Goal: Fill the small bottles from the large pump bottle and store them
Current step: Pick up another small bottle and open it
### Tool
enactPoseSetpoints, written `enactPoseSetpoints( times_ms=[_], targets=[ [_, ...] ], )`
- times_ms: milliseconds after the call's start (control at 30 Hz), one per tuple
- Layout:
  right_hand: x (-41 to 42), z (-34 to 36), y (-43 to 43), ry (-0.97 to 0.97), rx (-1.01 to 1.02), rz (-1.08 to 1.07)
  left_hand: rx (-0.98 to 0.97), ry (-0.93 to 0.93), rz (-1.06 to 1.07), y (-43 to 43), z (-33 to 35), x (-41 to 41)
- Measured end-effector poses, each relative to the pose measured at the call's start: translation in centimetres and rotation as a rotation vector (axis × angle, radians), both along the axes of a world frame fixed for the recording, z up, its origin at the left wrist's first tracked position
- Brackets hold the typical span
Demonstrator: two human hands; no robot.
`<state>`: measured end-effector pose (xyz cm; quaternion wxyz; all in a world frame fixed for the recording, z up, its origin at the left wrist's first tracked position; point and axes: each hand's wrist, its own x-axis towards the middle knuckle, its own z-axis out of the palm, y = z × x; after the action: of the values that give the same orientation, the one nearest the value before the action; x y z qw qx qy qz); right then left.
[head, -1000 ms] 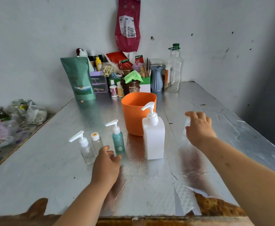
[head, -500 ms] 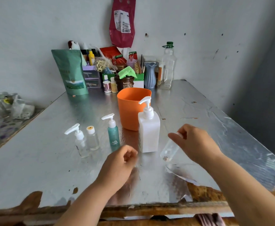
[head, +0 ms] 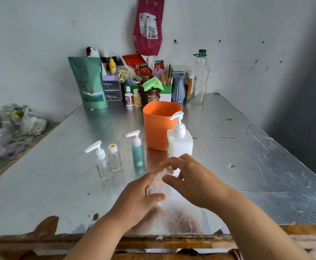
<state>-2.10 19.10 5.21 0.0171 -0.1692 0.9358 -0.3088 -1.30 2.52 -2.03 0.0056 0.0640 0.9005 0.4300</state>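
Seemingly for uncapping, the left hand (head: 140, 196) grips the small bottle (head: 158, 182) while the right hand (head: 189, 177) pinches its top.

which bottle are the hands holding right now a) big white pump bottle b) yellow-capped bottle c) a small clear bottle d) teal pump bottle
c: the left hand grips a small clear bottle with the right hand pinching its top, while the teal bottle, yellow-capped bottle and white pump bottle stand on the table.
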Motion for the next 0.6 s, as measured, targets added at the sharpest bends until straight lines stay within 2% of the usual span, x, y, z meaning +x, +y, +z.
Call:
enactPoseSetpoints(
  times_ms=[133, 267, 400, 533, 600],
  targets=[
    [-0.2, -0.1, -0.6, 0.034, -0.008, -0.098, -0.011, 0.014, 0.027, -0.4, -0.7, -0.1],
    [-0.5, 0.0, -0.7, 0.004, -0.028, 0.032, -0.015, 0.025, 0.034, -0.3, -0.9, -0.1],
    [-0.7, -0.3, -1.4, 0.012, -0.079, -0.066, -0.018, 0.018, 0.05, -0.5, -1.2, -0.2],
    [-0.6, -0.4, -1.4, -0.034, -0.12, 0.017, 0.005, 0.017, 0.036, -0.5, -1.4, -0.3],
    [-0.6, -0.4, -1.5, -0.023, -0.114, -0.009, -0.003, 0.018, 0.044, -0.5, -1.4, -0.2]
  ],
)
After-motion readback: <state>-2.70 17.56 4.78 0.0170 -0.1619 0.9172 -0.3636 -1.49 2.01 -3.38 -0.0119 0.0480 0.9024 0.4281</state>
